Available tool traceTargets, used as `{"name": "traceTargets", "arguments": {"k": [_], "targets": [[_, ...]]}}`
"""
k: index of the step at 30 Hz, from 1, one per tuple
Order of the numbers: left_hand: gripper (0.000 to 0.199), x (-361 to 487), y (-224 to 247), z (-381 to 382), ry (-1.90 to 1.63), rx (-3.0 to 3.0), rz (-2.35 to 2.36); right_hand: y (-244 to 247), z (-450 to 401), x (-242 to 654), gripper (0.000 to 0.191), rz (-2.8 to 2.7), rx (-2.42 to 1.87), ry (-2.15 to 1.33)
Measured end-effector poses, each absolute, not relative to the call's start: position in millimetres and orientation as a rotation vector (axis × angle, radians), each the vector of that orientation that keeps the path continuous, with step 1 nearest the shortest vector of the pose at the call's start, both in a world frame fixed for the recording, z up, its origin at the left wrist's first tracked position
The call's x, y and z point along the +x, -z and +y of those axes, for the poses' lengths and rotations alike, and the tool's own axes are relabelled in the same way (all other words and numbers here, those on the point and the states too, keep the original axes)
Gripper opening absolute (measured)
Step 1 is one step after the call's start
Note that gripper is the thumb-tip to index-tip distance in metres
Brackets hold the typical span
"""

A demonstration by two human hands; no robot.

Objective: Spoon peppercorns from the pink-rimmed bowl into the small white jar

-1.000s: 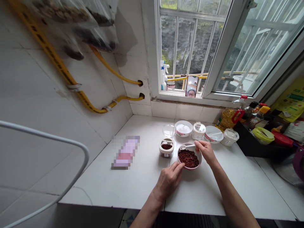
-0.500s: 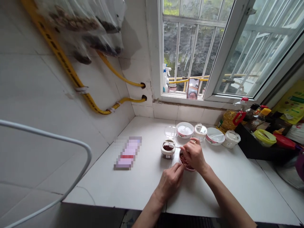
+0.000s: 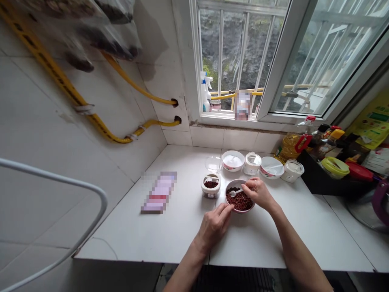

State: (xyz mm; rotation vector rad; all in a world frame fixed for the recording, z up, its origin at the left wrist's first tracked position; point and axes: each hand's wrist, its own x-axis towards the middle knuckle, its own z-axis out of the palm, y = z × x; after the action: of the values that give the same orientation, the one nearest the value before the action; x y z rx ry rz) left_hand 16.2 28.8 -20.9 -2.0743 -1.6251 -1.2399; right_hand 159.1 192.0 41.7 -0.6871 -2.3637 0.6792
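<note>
My right hand (image 3: 259, 192) pinches a small white spoon (image 3: 236, 192), its head over the dark red grains (image 3: 242, 201) in a round bowl (image 3: 233, 183). The grains look like peppercorns. At the bowl's near left rim, my left hand (image 3: 214, 225) has its fingertips closed on the edge. Just left of the bowl stands an uncovered jar (image 3: 210, 192) with a pale rim, holding similar dark red grains. A bar crosses the jar's mouth.
Behind are a clear lid (image 3: 213, 164), a bowl of white powder (image 3: 232, 167), a white lidded jar (image 3: 252, 164), a flowered bowl with a spoon (image 3: 271, 174) and another jar (image 3: 293, 171). An oil bottle (image 3: 293, 144) and a black condiment box (image 3: 316, 178) stand right.
My right hand and the spoon have moved from over the jar rightward to over the bowl. My left hand stays at the bowl's rim. The whole view has shifted slightly.
</note>
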Motion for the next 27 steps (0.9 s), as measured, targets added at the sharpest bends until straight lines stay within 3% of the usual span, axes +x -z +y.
{"name": "traceTargets", "arguments": {"k": [10, 19, 27], "targets": [[0.029, 15.9, 22.5, 29.3, 1.214, -2.078, -1.622, -49.9, 191.5, 164.3, 0.049, -2.221, -0.807, -1.036], [0.025, 18.4, 19.5, 28.8, 1.229, -2.052, -1.65, -43.7, 185.6, 153.1, 0.05, -2.335, -0.736, -0.765], [0.026, 17.8, 21.7, 28.3, 1.235, -2.065, -1.67, -47.6, 188.5, 158.6, 0.053, -2.171, -0.795, -1.069]]}}
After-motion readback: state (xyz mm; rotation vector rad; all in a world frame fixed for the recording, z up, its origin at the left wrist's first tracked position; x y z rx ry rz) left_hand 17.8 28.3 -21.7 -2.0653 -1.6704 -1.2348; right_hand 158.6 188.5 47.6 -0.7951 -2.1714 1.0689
